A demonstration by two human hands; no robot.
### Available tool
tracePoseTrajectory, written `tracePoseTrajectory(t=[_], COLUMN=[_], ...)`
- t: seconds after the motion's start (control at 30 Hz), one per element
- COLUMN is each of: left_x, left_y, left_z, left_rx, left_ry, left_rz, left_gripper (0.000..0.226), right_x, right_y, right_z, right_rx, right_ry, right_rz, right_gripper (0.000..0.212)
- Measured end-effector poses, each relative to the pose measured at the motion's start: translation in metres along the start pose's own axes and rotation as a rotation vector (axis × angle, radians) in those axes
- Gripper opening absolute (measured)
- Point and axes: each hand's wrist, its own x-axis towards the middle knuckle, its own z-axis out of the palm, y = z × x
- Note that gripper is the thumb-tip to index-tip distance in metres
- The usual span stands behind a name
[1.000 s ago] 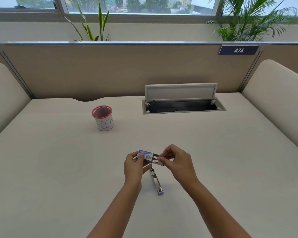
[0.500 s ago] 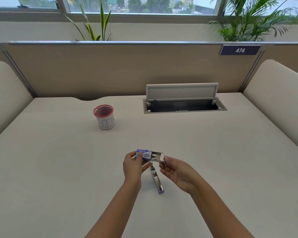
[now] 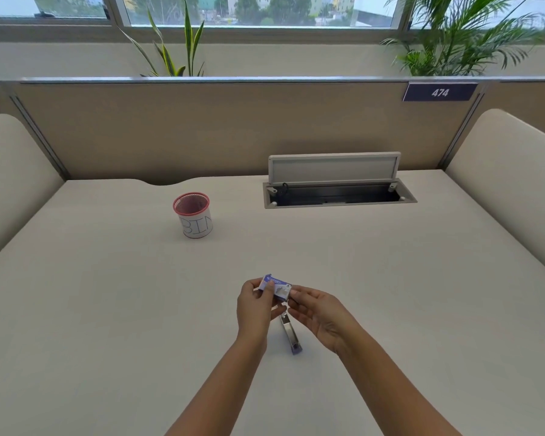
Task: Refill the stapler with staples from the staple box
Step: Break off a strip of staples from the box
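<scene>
A: What does the left hand (image 3: 255,305) hold, and why at that height?
B: It grips the staple box (image 3: 276,286), thumb on the printed top and fingers curled beneath, lifted clear of the desk (image 3: 107,309) and directly above the far end of the stapler (image 3: 290,333). Held there, the box is presumably steadied so that the other hand can work its open end

A: And the right hand (image 3: 320,313)?
B: Palm turned up, fingers loosely bent, their tips meeting the right end of the box. Whether they pinch a flap, the inner tray or a strip of staples cannot be told at this size

A: Where does the stapler lie?
B: Flat on the desk between the two wrists, its long axis running toward the person, the violet end nearest. Its metal face is uppermost; it appears to be opened for loading, though the channel itself is too small to confirm

A: Which objects play no part?
B: The red-rimmed mesh cup marked "BIN" (image 3: 193,215) and the open cable hatch (image 3: 337,187), both well apart at the far side
</scene>
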Motion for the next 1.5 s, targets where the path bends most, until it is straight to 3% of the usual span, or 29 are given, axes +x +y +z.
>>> tracePoseTrajectory(t=[0.33, 0.67, 1.03, 1.3, 1.5], left_x=[-0.001, 0.004, 0.018, 0.024, 0.027], left_y=[-0.007, -0.016, -0.051, -0.05, -0.052], left_z=[-0.004, -0.006, -0.038, -0.041, -0.049], left_rx=[0.173, 0.254, 0.398, 0.375, 0.339], left_ry=[-0.047, -0.061, 0.006, -0.013, -0.023], left_rz=[0.04, 0.032, -0.138, -0.181, -0.198], left_gripper=[0.011, 0.018, 0.027, 0.025, 0.025], right_x=[0.002, 0.008, 0.039, 0.06, 0.07], right_y=[0.008, 0.014, 0.028, 0.024, 0.03], right_z=[-0.005, -0.011, -0.058, -0.069, -0.074], right_rx=[0.007, 0.005, -0.018, -0.039, -0.111], right_ry=[-0.001, 0.032, 0.35, 0.445, 0.486], right_rz=[0.027, 0.051, 0.053, 0.011, -0.015], right_gripper=[0.012, 0.012, 0.009, 0.005, 0.024])
